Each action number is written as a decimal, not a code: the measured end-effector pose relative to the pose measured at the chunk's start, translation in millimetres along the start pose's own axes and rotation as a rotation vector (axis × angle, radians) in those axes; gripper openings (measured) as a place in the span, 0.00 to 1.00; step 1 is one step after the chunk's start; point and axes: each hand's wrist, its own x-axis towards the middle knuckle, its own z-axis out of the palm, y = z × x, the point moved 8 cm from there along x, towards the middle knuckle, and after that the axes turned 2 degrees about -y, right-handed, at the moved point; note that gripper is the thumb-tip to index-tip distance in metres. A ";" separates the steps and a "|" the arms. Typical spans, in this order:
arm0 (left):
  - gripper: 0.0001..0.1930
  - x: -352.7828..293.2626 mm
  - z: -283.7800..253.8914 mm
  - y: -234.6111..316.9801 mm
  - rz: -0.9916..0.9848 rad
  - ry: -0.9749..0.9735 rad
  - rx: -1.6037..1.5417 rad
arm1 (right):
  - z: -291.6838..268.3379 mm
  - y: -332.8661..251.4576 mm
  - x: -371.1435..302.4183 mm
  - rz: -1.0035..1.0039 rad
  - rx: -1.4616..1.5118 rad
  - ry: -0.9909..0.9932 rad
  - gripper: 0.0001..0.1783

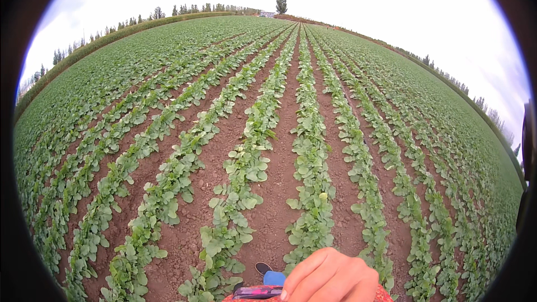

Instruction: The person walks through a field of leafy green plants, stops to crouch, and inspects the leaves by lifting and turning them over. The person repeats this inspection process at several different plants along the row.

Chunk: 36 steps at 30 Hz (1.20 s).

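Observation:
At the bottom edge, in front of my body, my right hand point(330, 277) is closed, its fingers curled and bent toward the left. The foremost fingertip lies against the right end of a flat, dark thing with a pink pattern point(257, 292), perhaps a phone in a case. Its lower part is cut off by the frame. Red patterned clothing point(383, 295) shows around the hand. Nothing of my left hand is visible.
Long rows of leafy green plants point(246, 162) run away from me, with strips of bare brown soil point(274, 207) between them. Below, a dark shoe point(263, 268) and a blue trouser leg point(274, 278) stand between two rows. Trees point(281, 4) line the horizon.

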 end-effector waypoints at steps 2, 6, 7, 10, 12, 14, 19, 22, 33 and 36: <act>0.21 16.2 10.3 23.8 0.050 -0.031 0.021 | -7.3 -9.8 0.9 0.000 -0.070 0.046 0.04; 0.21 -24.9 4.7 -40.2 -0.061 0.025 -0.008 | -17.6 7.7 -8.7 -0.019 0.053 0.079 0.05; 0.21 -26.0 6.8 -42.5 -0.062 0.021 -0.006 | -18.6 7.0 -7.0 0.021 0.055 0.088 0.05; 0.21 -14.8 13.9 -31.9 -0.026 -0.001 0.005 | -20.6 1.7 -7.9 0.011 0.018 0.069 0.06; 0.21 -15.9 14.5 -33.5 -0.026 -0.001 0.005 | -21.5 1.3 -10.7 -0.042 0.024 0.069 0.06; 0.21 -15.8 16.1 -32.1 -0.023 -0.012 0.014 | -20.6 1.7 -11.6 -0.054 0.040 0.116 0.06; 0.22 -27.6 18.4 -38.1 -0.027 -0.019 0.011 | -8.4 27.7 -20.5 -0.156 0.147 0.368 0.05; 0.22 -12.1 24.3 -16.0 0.018 -0.045 0.021 | -7.2 17.0 -14.1 -0.047 0.150 0.260 0.05; 0.22 -24.5 24.9 -32.1 0.020 -0.038 0.032 | -12.1 8.9 -12.1 -0.298 -0.006 0.369 0.03; 0.22 -9.3 26.4 -16.3 0.061 -0.048 0.037 | 2.7 5.1 -15.5 -0.312 -0.052 0.552 0.03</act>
